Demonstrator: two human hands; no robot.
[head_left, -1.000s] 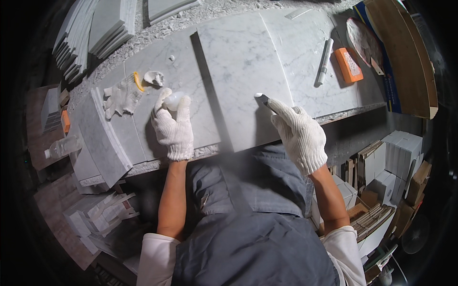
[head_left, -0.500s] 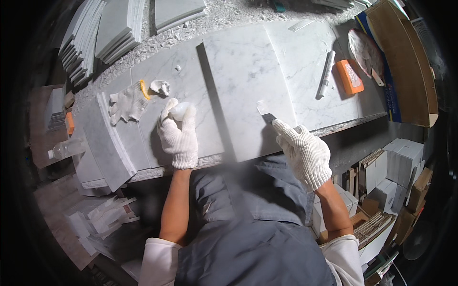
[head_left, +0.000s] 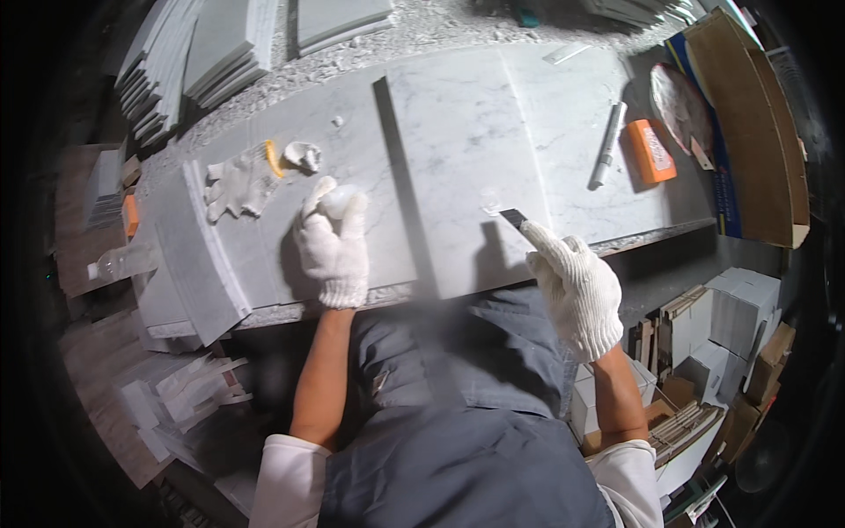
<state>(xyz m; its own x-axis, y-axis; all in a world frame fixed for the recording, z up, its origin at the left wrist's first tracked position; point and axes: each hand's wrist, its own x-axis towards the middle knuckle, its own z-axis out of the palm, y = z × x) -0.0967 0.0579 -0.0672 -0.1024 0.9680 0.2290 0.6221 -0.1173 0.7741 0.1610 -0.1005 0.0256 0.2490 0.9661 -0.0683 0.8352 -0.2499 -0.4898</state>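
Note:
My left hand, in a white knit glove, is closed round a small, rounded, translucent white object whose kind I cannot make out. It rests over the bench slab left of a grey-veined marble slab. My right hand, gloved alike, grips a small dark flat blade, its handle hidden by the fingers. The blade's tip is just right of a glossy clear smear on the marble; whether it touches the surface I cannot tell. The blade's shadow falls on the slab beside it.
A spare glove and a crumpled white scrap lie left. A marker, an orange box and an opened carton are right. Stacked stone tiles stand at the back; a plastic bottle lies far left.
My right hand has drawn slightly right and down, taking the blade off the smear, which looks larger and shinier. My left hand keeps its hold; the whole view has shifted a little.

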